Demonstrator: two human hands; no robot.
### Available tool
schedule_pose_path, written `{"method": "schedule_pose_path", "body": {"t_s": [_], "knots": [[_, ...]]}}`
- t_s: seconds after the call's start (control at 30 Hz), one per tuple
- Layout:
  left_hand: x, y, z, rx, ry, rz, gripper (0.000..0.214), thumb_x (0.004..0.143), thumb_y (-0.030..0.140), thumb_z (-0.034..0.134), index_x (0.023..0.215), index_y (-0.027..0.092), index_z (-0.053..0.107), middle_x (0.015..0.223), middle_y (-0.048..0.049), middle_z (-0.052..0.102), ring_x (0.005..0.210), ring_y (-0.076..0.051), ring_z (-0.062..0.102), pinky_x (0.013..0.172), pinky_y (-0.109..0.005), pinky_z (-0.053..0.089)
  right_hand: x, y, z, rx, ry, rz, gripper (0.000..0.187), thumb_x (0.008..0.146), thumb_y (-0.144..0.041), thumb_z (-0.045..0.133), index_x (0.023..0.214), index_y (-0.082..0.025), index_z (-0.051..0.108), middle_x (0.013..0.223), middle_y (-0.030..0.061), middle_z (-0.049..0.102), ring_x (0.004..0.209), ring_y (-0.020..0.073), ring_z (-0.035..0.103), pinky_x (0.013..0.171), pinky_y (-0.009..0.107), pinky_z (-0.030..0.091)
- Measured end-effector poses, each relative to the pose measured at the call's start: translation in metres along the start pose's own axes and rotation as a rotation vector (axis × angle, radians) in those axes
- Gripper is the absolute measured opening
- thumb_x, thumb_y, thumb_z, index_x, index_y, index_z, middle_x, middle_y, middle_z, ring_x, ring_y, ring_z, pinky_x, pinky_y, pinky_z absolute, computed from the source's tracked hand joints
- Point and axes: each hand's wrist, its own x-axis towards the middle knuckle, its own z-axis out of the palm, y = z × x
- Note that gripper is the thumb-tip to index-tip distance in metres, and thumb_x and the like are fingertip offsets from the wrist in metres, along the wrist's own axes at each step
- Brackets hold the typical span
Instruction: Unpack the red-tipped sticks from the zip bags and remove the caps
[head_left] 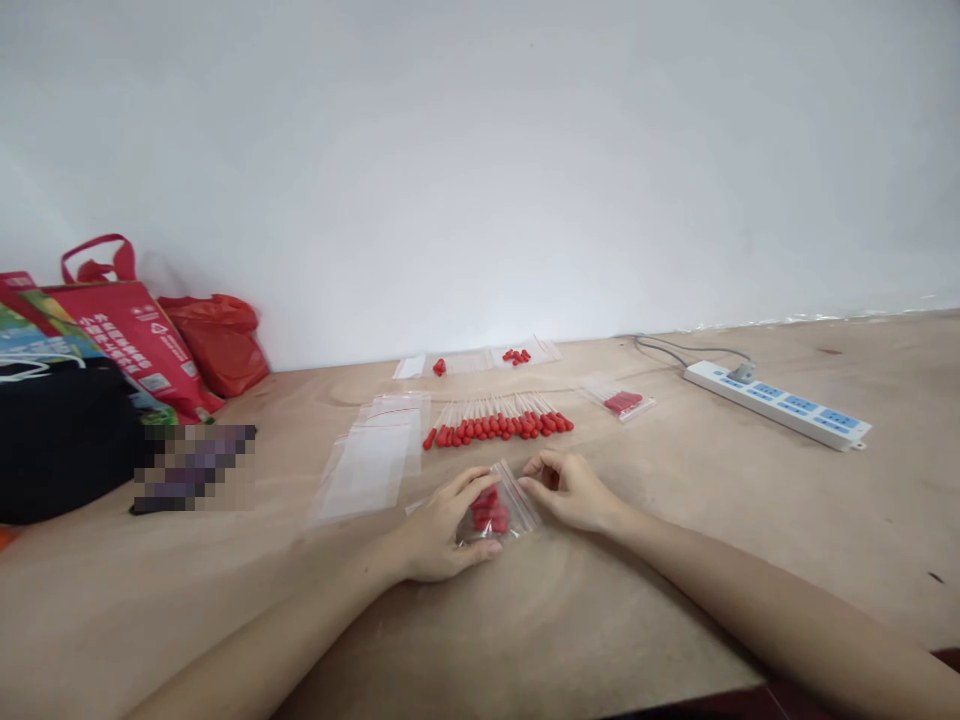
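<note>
Your two arms reach in over the light brown table [600, 620]. Your left hand [442, 525] lies on the left side of a small clear bag [521, 503], right in front of you. Its thumb and fingers are spread apart, with the bag's red bits [491, 518] between them. Your right hand [570, 490] is at the other side, by the bag's red-lined edge. Its thumb and first finger are bent close to that edge, but I can't tell if they pinch it.

Off to your left is a dark thing [199, 470], too blurry to name. Nearer the middle, some flat clear bags [375, 460] lie on the table. Just past your hands is a row of red-tipped sticks [493, 427]. The red ends point toward you, and the thin pale sticks point away.

To the right of the row is another clear bag [637, 411] with red bits in it. Farther right sits a long white power strip [780, 405] with a gray plug [742, 372] in it.

On the left are a black bag [67, 440], a red shopping bag [139, 330] and a crumpled red bag [217, 345]. Far back, red bits [517, 356] lie on two clear bags [469, 362], near the white wall [525, 180].
</note>
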Motion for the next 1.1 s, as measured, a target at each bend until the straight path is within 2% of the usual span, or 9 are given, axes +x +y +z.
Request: {"method": "schedule_pose_path", "body": {"t_s": [0.1, 0.2, 0.4, 0.53, 0.67, 0.83, 0.97, 1.1], "knots": [[0.005, -0.001, -0.001, -0.025, 0.024, 0.021, 0.061, 0.076, 0.039, 0.055, 0.128, 0.019, 0.031, 0.134, -0.0117, 0.033, 0.121, -0.025, 0.036, 0.099, -0.041, 0.033, 0.004, 0.005, 0.004, -0.067, -0.002, 0.103, 0.019, 0.072, -0.035, 0.056, 0.065, -0.018, 0.059, 0.066, 0.0015, 0.059, 0.066, 0.0143, 0.052, 0.063, 0.027, 0.040], [0.012, -0.003, 0.002, -0.034, 0.044, 0.054, 0.056, 0.078, 0.038, 0.054, 0.127, 0.020, 0.033, 0.132, -0.0108, 0.036, 0.120, -0.023, 0.038, 0.099, -0.040, 0.034, 0.004, 0.006, 0.006, -0.076, -0.042, 0.099, 0.020, 0.071, -0.036, 0.057, 0.061, -0.019, 0.059, 0.070, 0.0009, 0.061, 0.075, 0.0160, 0.053, 0.072, 0.030, 0.038], [0.020, -0.002, 0.005, -0.018, 0.083, 0.062, 0.055, 0.076, 0.036, 0.056, 0.125, 0.019, 0.038, 0.131, -0.0113, 0.037, 0.119, -0.024, 0.039, 0.098, -0.041, 0.035, 0.001, -0.003, 0.008, -0.079, -0.083, 0.081, 0.013, 0.070, -0.032, 0.058, 0.063, -0.022, 0.061, 0.075, -0.0003, 0.061, 0.081, 0.0168, 0.052, 0.077, 0.033, 0.035], [0.024, -0.002, 0.005, 0.020, 0.165, 0.097, 0.031, 0.085, 0.022, 0.042, 0.115, 0.021, 0.051, 0.127, -0.0087, 0.042, 0.115, -0.020, 0.044, 0.095, -0.038, 0.039, 0.001, -0.003, 0.010, -0.077, -0.086, 0.095, 0.012, 0.069, -0.028, 0.059, 0.060, -0.021, 0.061, 0.078, -0.0003, 0.062, 0.083, 0.0169, 0.052, 0.080, 0.034, 0.033], [0.033, -0.005, 0.004, 0.091, 0.211, 0.176, 0.029, 0.084, 0.012, 0.038, 0.101, 0.021, 0.059, 0.119, -0.0083, 0.049, 0.108, -0.018, 0.048, 0.090, -0.036, 0.042, 0.001, 0.000, 0.012, -0.043, -0.079, 0.111, 0.018, 0.068, -0.034, 0.063, 0.057, -0.020, 0.060, 0.079, 0.0000, 0.061, 0.084, 0.0171, 0.051, 0.082, 0.035, 0.031], [0.041, -0.006, -0.003, 0.151, 0.196, 0.272, 0.018, 0.082, 0.014, 0.044, 0.084, 0.018, 0.061, 0.107, -0.0065, 0.055, 0.098, -0.018, 0.051, 0.086, -0.033, 0.042, 0.000, 0.000, 0.012, -0.027, -0.059, 0.092, 0.024, 0.069, -0.037, 0.063, 0.056, -0.019, 0.057, 0.078, 0.0004, 0.061, 0.083, 0.0174, 0.051, 0.081, 0.037, 0.030], [0.044, -0.002, -0.010, 0.242, 0.131, 0.270, 0.008, 0.079, 0.014, 0.050, 0.079, 0.017, 0.057, 0.098, -0.0051, 0.055, 0.092, -0.018, 0.050, 0.081, -0.032, 0.041, -0.002, -0.001, 0.013, -0.045, -0.053, 0.070, 0.026, 0.069, -0.039, 0.063, 0.055, -0.018, 0.056, 0.079, 0.0003, 0.061, 0.083, 0.0176, 0.051, 0.081, 0.039, 0.029], [0.045, -0.002, -0.010, 0.323, 0.101, 0.254, 0.007, 0.077, 0.012, 0.049, 0.074, 0.017, 0.053, 0.083, -0.0027, 0.051, 0.077, -0.016, 0.048, 0.070, -0.028, 0.041, -0.002, -0.001, 0.012, -0.076, -0.027, 0.014, 0.028, 0.074, -0.040, 0.058, 0.057, -0.018, 0.055, 0.072, 0.0000, 0.059, 0.076, 0.0158, 0.050, 0.076, 0.035, 0.031]]}}
